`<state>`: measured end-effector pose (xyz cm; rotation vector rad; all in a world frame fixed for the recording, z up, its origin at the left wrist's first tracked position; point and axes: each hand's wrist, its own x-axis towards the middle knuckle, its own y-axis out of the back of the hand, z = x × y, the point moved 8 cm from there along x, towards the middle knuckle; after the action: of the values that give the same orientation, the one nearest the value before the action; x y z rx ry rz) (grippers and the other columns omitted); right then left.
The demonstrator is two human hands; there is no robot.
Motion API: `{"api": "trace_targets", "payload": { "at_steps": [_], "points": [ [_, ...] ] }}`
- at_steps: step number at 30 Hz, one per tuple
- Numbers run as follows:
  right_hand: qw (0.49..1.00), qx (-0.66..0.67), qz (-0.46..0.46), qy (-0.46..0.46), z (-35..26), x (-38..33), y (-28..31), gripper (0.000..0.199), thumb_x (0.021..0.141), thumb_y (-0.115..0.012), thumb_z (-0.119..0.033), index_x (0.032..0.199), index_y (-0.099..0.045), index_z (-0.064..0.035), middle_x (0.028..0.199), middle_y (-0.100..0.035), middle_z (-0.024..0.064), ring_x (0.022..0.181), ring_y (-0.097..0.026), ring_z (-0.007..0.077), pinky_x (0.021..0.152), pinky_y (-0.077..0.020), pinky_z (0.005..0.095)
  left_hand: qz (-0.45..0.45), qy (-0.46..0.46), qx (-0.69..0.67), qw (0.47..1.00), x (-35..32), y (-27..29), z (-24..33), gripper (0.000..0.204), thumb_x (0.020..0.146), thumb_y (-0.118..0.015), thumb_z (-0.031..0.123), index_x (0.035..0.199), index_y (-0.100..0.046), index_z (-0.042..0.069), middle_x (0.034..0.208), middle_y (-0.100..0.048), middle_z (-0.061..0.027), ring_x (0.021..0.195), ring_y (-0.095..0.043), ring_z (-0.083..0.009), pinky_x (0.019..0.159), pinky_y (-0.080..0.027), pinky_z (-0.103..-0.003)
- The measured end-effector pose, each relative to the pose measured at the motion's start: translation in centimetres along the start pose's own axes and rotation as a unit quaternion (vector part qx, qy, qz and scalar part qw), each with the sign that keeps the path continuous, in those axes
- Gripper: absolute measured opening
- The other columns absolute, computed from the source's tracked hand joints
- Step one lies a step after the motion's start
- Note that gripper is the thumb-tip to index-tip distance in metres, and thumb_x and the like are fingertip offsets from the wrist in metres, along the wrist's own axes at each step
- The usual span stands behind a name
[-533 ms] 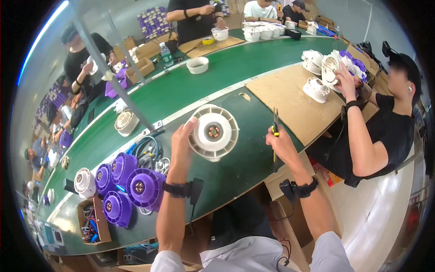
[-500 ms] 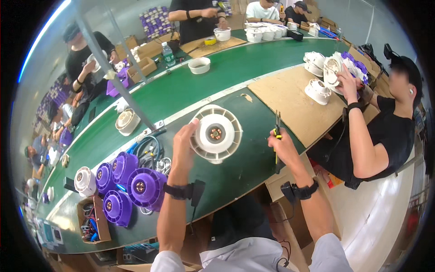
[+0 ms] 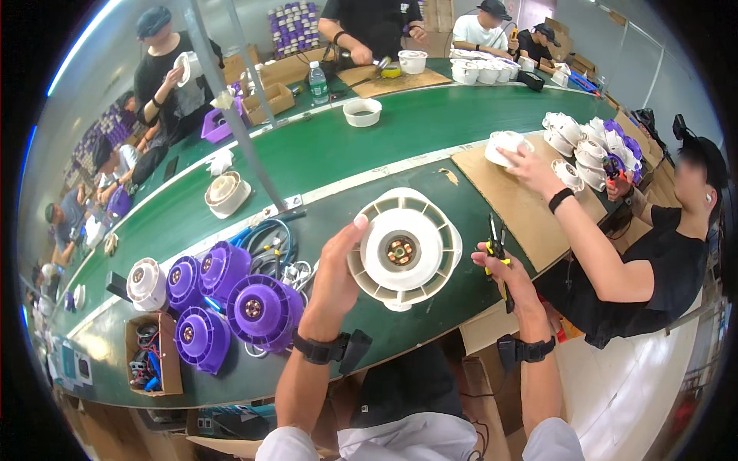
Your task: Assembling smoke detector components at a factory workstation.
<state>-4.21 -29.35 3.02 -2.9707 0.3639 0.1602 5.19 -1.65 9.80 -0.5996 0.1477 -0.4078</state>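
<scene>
My left hand (image 3: pixel 337 265) grips the left rim of a round white plastic housing (image 3: pixel 419 275), thumb on its upper edge. Its spoked rim and domed middle face me, and copper-coloured pieces sit in the central hole. To the right, my right hand (image 3: pixel 516 283) is closed on pliers (image 3: pixel 496 250) with yellow and black handles, their jaws pointing up and slightly apart. A gap separates the pliers from the housing. Several purple housings (image 3: pixel 265 307) of similar shape stand on the green table left of my left hand, with one white housing (image 3: pixel 146 284) beside them.
Coiled cables (image 3: pixel 269 246) lie behind the purple housings. A small cardboard box (image 3: pixel 169 357) of parts stands at the left front. A co-worker at right handles white housings over a cardboard sheet (image 3: pixel 530 215). Across the green belt (image 3: pixel 307 154) other people work; a grey post (image 3: pixel 246 131) rises at its near edge.
The view has shifted, so both hands appear further right. The white housing looks larger and closer. The pliers are still in my right hand. The co-worker at right has moved a hand to another white piece.
</scene>
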Motion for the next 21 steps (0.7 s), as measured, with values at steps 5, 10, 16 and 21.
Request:
{"api": "trace_targets", "payload": {
  "at_steps": [5, 10, 16, 21],
  "points": [
    [0.995, -0.038, -0.064, 0.066, 0.4, -0.5, 0.2, 0.052, 0.086, -0.073, -0.032, 0.125, -0.059, -0.0003, 0.120, -0.064, 0.0087, 0.116, -0.056, 0.0155, 0.102, -0.0380, 0.0289, 0.024, 0.007, -0.041, 0.999, -1.0, -0.2, 0.0, 0.046, 0.095, -0.057, 0.037, 0.116, -0.059, -0.004, 0.108, -0.065, -0.0128, 0.097, -0.063, -0.0184, 0.086, -0.049, -0.031],
    [0.999, -0.031, 0.011, -0.016, -0.1, -0.9, 1.6, 0.064, 0.087, -0.067, -0.053, 0.125, -0.060, -0.0020, 0.113, -0.068, 0.0099, 0.109, -0.062, 0.0166, 0.099, -0.0438, 0.0328, 0.041, -0.005, -0.034, 0.999, -1.4, 0.7, -0.3, 0.045, 0.096, -0.057, 0.036, 0.116, -0.060, -0.004, 0.107, -0.065, -0.0115, 0.096, -0.063, -0.0173, 0.086, -0.049, -0.030],
    [0.997, -0.042, 0.071, 0.007, -0.5, -0.4, 1.5, 0.066, 0.087, -0.066, -0.054, 0.123, -0.061, 0.0006, 0.110, -0.068, 0.0113, 0.102, -0.065, 0.0165, 0.092, -0.0480, 0.0324, 0.050, 0.002, -0.028, 0.998, -1.4, 1.9, -1.2, 0.044, 0.096, -0.056, 0.035, 0.116, -0.059, -0.004, 0.107, -0.065, -0.0109, 0.097, -0.063, -0.0165, 0.085, -0.049, -0.029],
    [0.990, -0.126, 0.056, -0.026, -0.6, 0.9, 0.6, 0.060, 0.090, -0.063, -0.049, 0.120, -0.061, 0.0028, 0.106, -0.070, 0.0140, 0.100, -0.067, 0.0188, 0.088, -0.0498, 0.0316, 0.061, 0.002, -0.031, 0.998, -1.4, 2.5, -1.3, 0.043, 0.096, -0.056, 0.034, 0.116, -0.059, -0.004, 0.108, -0.066, -0.0103, 0.095, -0.064, -0.0153, 0.083, -0.051, -0.028]
  ]
}}
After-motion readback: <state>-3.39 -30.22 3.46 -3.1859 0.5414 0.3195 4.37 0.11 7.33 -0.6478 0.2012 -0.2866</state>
